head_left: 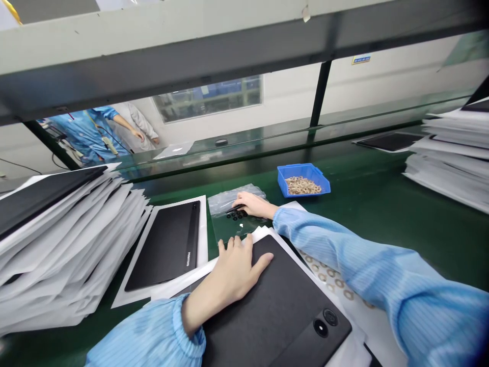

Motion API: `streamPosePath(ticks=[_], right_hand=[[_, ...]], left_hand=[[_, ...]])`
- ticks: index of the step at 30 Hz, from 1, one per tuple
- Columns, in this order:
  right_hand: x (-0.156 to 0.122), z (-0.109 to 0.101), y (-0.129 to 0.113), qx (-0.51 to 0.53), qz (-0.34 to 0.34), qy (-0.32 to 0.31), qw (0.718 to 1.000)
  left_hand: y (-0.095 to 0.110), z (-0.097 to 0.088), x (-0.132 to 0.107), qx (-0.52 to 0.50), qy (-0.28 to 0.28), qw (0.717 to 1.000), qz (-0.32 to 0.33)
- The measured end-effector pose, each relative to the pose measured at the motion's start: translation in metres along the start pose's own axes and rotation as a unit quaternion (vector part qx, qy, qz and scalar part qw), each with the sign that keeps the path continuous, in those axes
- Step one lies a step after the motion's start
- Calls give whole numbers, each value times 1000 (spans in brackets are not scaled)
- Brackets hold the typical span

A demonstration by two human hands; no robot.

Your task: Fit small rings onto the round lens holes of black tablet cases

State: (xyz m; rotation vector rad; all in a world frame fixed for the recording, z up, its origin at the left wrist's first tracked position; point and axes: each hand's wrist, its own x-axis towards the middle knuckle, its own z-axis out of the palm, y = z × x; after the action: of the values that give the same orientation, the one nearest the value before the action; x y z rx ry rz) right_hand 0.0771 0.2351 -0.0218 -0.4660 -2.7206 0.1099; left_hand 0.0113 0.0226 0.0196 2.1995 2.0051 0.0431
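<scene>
My left hand (233,267) lies flat, fingers stretched out, on the top edge of a black tablet back cover (278,311) resting on white paper in front of me. My right hand (252,204) reaches forward over a clear plastic bag (229,201) and a sheet holding several small black rings (234,216). Its fingers curl down and pinch at a thin dark thing near the rings; I cannot make out what it is. Both arms wear light blue sleeves.
A second black tablet (168,244) lies on white paper to the left. Tall stacks of paper-wrapped tablets stand at the left (57,239) and right (451,153). A blue bin (303,178) of small rings sits behind. A person in blue stands beyond the conveyor (91,132).
</scene>
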Motion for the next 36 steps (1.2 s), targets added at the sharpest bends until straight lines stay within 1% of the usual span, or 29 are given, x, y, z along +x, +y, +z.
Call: streamPosePath(ticks=[7,9,11,13,15,17,19,20,22,23,25,27,29,31,33,36], right_hand=[[4,1,3,-7,4,-13,1000],[6,-3,1,-6,10,-12,1000],[8,-10,-2,1,20,-9,1000],[8,-24,-8,18,35,-5,999],[1,-44,-18,44,56,1,997],[-18,-67,-33,74,82,5,994],[-49,-91,-55,113,113,1,987],[-68,-101,-68,158,147,6,976],[-110,-115,-97,240,210,-6,948],[-131,-120,-110,278,250,-17,927],[-168,-122,-133,360,323,-40,874],[-193,-118,-146,416,379,-44,825],[-205,-111,-153,446,416,-33,792],[-208,-105,-156,463,434,-18,772],[-206,-102,-158,472,441,-6,763],[-204,-99,-161,460,448,1,766]], left_hand=[[0,0,-1,9,5,1000,0],[1,0,-1,13,8,1000,0],[1,0,0,21,8,1000,0],[1,-1,0,30,5,1000,0],[2,-1,1,39,-2,999,1],[1,-1,3,45,-10,999,5],[0,0,5,46,-19,999,10],[-1,1,6,44,-24,999,13],[-4,2,8,39,-29,999,18],[-5,3,8,36,-31,999,20],[-7,4,9,33,-33,999,22],[-8,4,9,33,-34,999,23],[-9,4,8,37,-34,998,23],[-9,4,9,42,-34,998,23],[-9,4,9,46,-36,998,25],[-10,5,10,49,-36,998,30]])
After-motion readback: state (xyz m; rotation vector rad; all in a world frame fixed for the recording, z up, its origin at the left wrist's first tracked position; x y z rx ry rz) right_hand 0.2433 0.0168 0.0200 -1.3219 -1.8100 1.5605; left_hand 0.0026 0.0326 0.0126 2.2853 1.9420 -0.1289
